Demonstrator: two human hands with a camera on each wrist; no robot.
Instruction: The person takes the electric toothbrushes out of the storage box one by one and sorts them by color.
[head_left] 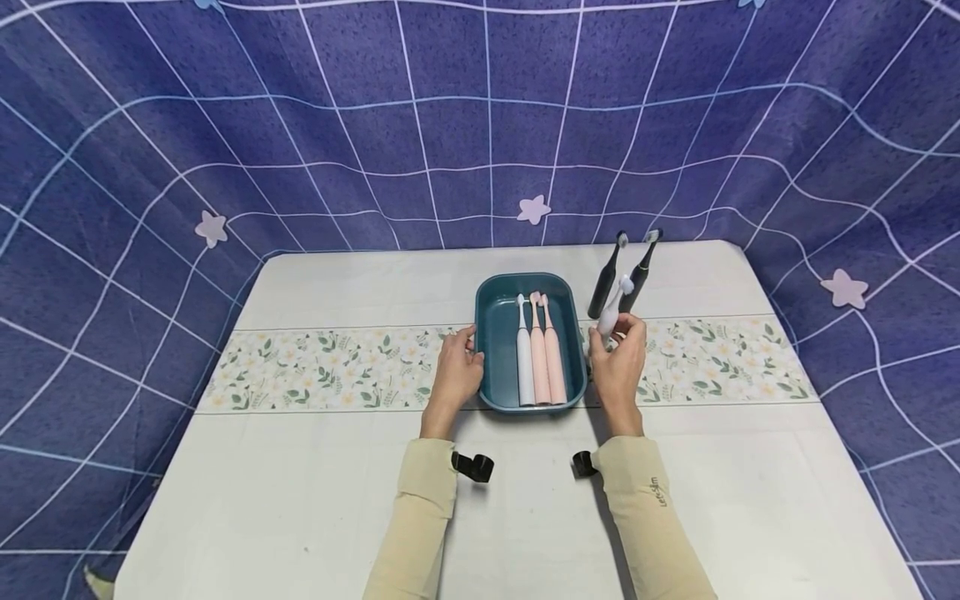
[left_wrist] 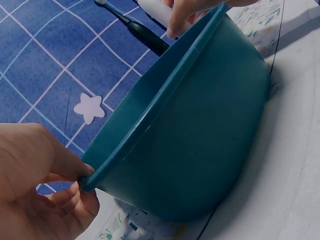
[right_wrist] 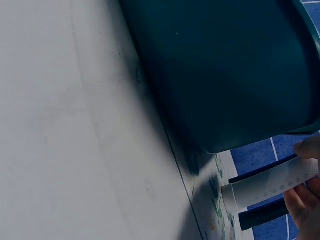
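Observation:
My left hand (head_left: 456, 373) pinches the left rim of a teal plastic basin (head_left: 495, 350), thumb and fingers on either side of it in the left wrist view. Inside the basin lie a white electric toothbrush (head_left: 525, 367) and two pink ones (head_left: 541, 367) (head_left: 556, 368), side by side, heads toward the back. To the right of the basin, my right hand (head_left: 621, 365) grips another white electric toothbrush (right_wrist: 272, 186) by its handle, brush head up. Just behind that hand, two black electric toothbrushes (head_left: 602, 290) (head_left: 639, 277) stand upright.
A white cloth with a floral band (head_left: 330, 371) covers the table. Behind and at the sides hangs a blue curtain (head_left: 450, 133) with a white grid and star shapes. Black straps with small cameras (head_left: 474, 467) sit at both wrists.

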